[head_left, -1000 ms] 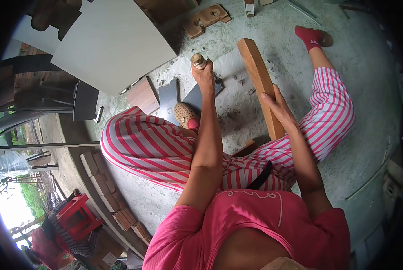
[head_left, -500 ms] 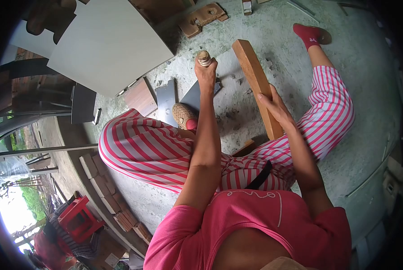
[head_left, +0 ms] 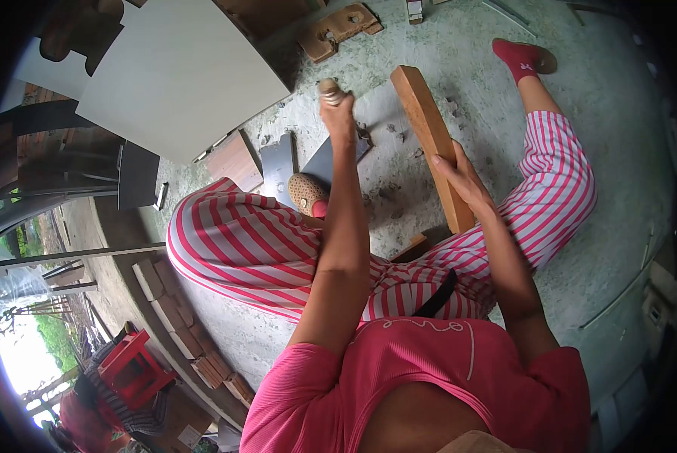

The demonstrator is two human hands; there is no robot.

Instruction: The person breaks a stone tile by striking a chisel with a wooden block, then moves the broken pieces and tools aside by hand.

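Note:
My left hand [head_left: 340, 117] is stretched out in front of me, closed around a tool with a rounded wooden handle [head_left: 328, 90]; the tool's lower end is hidden behind the hand. It hovers over a dark grey sheet [head_left: 331, 160] lying on the concrete floor. My right hand [head_left: 463, 181] grips the side of a long orange-brown wooden plank [head_left: 423, 113], which stands tilted between my striped trouser legs. My shoe [head_left: 308, 192] rests beside the grey sheet.
A large pale board [head_left: 180, 75] leans at the upper left, with a small brown panel [head_left: 236, 160] below it. A cut wooden piece [head_left: 338, 30] lies at the top. Stacked bricks [head_left: 180, 325] and a red stool [head_left: 131, 366] sit at the lower left.
My left hand with the wooden-handled tool has shifted slightly up and to the left. My right hand stays on the plank, which has barely moved.

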